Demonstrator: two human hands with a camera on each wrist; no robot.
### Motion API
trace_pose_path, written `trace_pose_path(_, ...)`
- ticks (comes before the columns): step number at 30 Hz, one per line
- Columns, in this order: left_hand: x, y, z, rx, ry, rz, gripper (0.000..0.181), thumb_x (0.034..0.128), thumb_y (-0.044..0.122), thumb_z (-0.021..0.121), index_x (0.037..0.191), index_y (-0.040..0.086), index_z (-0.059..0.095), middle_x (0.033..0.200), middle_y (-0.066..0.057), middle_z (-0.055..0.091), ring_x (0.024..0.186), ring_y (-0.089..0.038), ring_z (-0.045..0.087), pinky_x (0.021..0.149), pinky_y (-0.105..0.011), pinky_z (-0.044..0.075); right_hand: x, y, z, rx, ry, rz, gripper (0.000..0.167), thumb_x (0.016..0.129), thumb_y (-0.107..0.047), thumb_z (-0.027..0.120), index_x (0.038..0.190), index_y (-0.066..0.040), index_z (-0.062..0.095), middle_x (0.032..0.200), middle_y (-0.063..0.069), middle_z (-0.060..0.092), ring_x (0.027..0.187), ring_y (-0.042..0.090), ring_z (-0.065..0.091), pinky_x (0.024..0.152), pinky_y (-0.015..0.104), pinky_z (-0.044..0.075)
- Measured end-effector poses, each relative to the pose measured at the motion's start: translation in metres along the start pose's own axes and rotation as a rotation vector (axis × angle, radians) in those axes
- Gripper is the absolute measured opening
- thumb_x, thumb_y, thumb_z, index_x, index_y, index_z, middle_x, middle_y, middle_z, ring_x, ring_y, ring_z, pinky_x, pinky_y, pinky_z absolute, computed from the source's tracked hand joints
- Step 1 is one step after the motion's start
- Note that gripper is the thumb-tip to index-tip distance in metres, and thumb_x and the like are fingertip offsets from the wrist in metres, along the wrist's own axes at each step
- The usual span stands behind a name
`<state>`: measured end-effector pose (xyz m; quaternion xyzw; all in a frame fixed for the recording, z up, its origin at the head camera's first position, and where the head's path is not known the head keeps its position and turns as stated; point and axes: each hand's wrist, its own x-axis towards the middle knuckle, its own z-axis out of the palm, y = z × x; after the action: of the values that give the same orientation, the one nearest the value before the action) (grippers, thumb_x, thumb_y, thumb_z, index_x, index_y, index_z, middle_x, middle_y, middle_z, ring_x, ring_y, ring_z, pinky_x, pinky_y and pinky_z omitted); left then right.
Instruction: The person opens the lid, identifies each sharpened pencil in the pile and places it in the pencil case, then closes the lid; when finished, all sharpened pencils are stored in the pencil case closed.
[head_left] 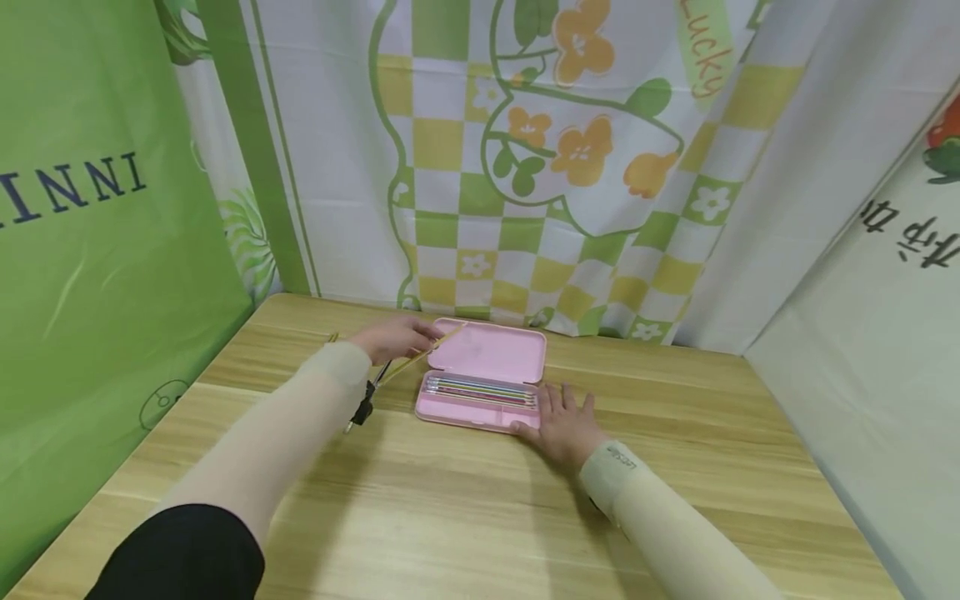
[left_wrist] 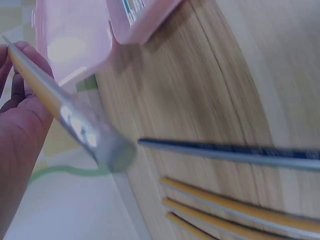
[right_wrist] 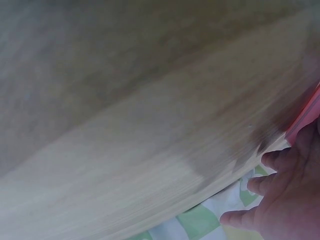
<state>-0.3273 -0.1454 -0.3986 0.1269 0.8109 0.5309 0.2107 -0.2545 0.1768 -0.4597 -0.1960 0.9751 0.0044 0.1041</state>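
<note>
My left hand [head_left: 396, 337] pinches a yellow pencil [head_left: 411, 365], held slanted above the table, left of an open pink pencil case [head_left: 487, 350]. In the left wrist view the silver ferrule and eraser end of that pencil [left_wrist: 85, 127] point toward the camera. Several striped pencils [head_left: 480, 390] lie side by side in the case's back compartment. At the case's right end my right hand [head_left: 566, 429] rests with fingers spread, its thumb by the front corner. The right wrist view shows its fingers [right_wrist: 240, 218] straight, beside the case's edge [right_wrist: 305, 115].
A dark pencil [left_wrist: 225, 152] and several yellow pencils [left_wrist: 240, 205] lie on the wooden table [head_left: 450, 508] under the left forearm. A checked curtain [head_left: 480, 200] hangs behind the table's back edge, with a green cloth [head_left: 90, 275] on the left.
</note>
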Motion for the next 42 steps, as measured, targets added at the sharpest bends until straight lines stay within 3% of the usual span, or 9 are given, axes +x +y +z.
trace_pose_path(4,0.009,0.006,0.013,0.072,-0.023,0.0,0.04,0.0984,-0.004,0.054,0.137,-0.014,0.054,0.138,-0.026,0.057,0.116,-0.033,0.059,0.104,-0.044,0.049,0.001,0.0,-0.001,-0.007,-0.001,-0.001,0.097,0.103,-0.07,0.03,0.16,0.009,0.02,0.165,0.028,0.023,0.15,0.052,0.017,0.115,0.077,0.006)
trace_pose_path(9,0.022,0.01,0.03,0.252,-0.034,0.044,0.038,0.0932,-0.007,0.056,0.131,-0.01,0.064,0.128,-0.022,0.066,0.099,-0.027,0.063,0.092,-0.038,0.055,0.003,0.003,0.002,-0.026,0.014,-0.002,0.1,0.102,-0.073,0.027,0.16,0.008,0.021,0.165,0.027,0.024,0.15,0.052,0.018,0.115,0.076,0.007)
trace_pose_path(13,0.029,0.009,0.042,0.379,-0.029,0.054,0.039,0.0897,-0.008,0.057,0.126,-0.006,0.069,0.127,-0.019,0.068,0.105,-0.026,0.063,0.09,-0.033,0.055,0.008,0.007,0.008,-0.028,0.016,0.0,0.106,0.099,-0.078,0.02,0.16,0.007,0.019,0.165,0.027,0.022,0.15,0.051,0.017,0.115,0.076,0.006)
trace_pose_path(16,0.035,0.008,0.053,0.442,-0.044,0.066,0.038,0.0903,-0.008,0.056,0.124,-0.004,0.071,0.127,-0.017,0.069,0.112,-0.027,0.063,0.096,-0.036,0.054,0.011,0.01,0.013,-0.034,0.019,-0.001,0.107,0.098,-0.079,0.02,0.161,0.007,0.018,0.166,0.026,0.022,0.151,0.051,0.017,0.115,0.076,0.006)
trace_pose_path(23,0.054,-0.002,0.078,0.697,-0.131,0.22,0.032,0.0925,-0.007,0.057,0.117,0.002,0.076,0.114,-0.011,0.073,0.113,-0.027,0.066,0.103,-0.038,0.051,0.019,0.015,0.024,-0.057,0.018,-0.005,0.113,0.094,-0.084,0.012,0.161,0.006,0.018,0.166,0.025,0.023,0.151,0.05,0.018,0.114,0.077,0.009)
trace_pose_path(36,0.061,0.0,0.103,0.756,-0.138,0.283,0.035,0.0888,-0.013,0.057,0.115,0.001,0.076,0.113,-0.011,0.075,0.112,-0.027,0.068,0.102,-0.036,0.052,0.008,0.007,0.012,-0.049,0.01,0.009,0.107,0.098,-0.08,0.018,0.161,0.007,0.016,0.166,0.025,0.02,0.151,0.051,0.015,0.115,0.075,0.005)
trace_pose_path(42,0.064,-0.003,0.111,0.748,-0.127,0.277,0.037,0.0881,-0.015,0.056,0.116,0.001,0.076,0.114,-0.011,0.074,0.114,-0.027,0.067,0.104,-0.037,0.05,0.01,0.01,0.016,-0.039,0.043,-0.006,0.104,0.099,-0.077,0.023,0.161,0.006,0.017,0.166,0.024,0.021,0.15,0.051,0.018,0.114,0.077,0.008)
